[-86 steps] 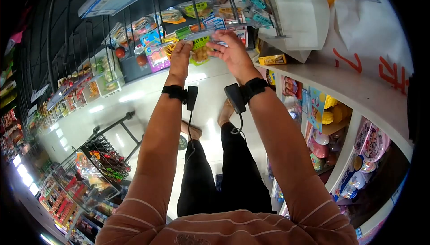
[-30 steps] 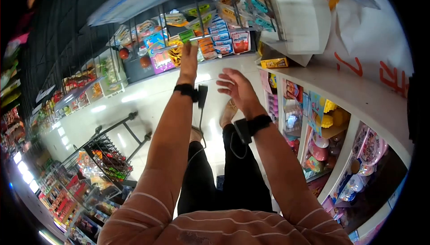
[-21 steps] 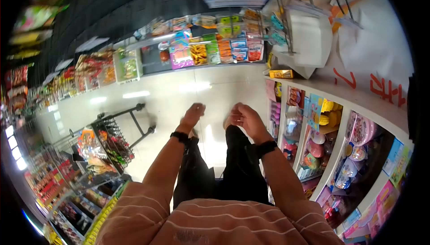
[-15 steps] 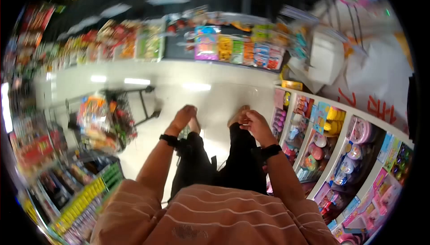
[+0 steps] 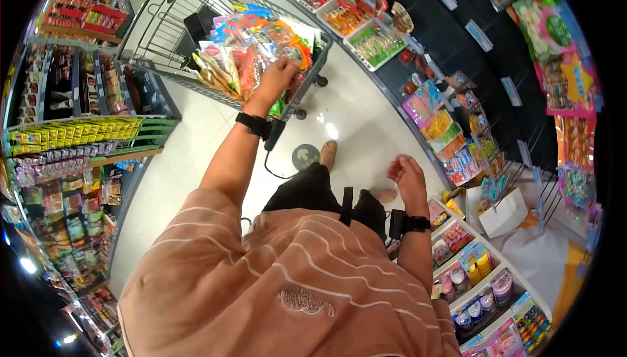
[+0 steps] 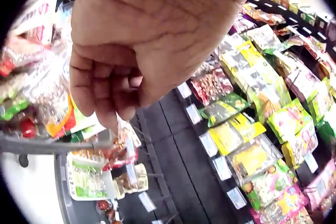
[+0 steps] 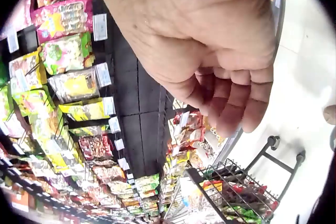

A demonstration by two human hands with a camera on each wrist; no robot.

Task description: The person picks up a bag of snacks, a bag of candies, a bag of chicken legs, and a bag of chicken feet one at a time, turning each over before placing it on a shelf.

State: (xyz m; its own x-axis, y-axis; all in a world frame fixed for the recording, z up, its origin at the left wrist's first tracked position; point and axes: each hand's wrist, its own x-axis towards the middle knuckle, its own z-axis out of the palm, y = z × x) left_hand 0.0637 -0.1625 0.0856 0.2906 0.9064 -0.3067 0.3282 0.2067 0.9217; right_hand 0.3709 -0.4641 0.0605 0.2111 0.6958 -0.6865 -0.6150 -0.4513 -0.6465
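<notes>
My left hand (image 5: 277, 79) is over the near end of the shopping cart (image 5: 225, 99), overlapping the heap of snack bags (image 5: 251, 47) inside. In the left wrist view its fingers (image 6: 107, 95) are loosely curled with nothing between them, just above the dark cart rim (image 6: 52, 145). My right hand (image 5: 409, 177) hangs over the floor beside the shelf front. Its fingers (image 7: 231, 103) bend loosely and hold nothing in the right wrist view.
A low shelf of trays (image 5: 375, 44) and snack packets (image 5: 434, 122) runs along the right. White cubbies (image 5: 470, 279) with toys stand at lower right. Racks of packaged goods (image 5: 72, 135) line the left side, across the pale tiled floor (image 5: 196, 125).
Both hands were at a green snack bag on the hooks, then drew back from it without it. The view has swung left, and my left hand has moved over to the cart.
</notes>
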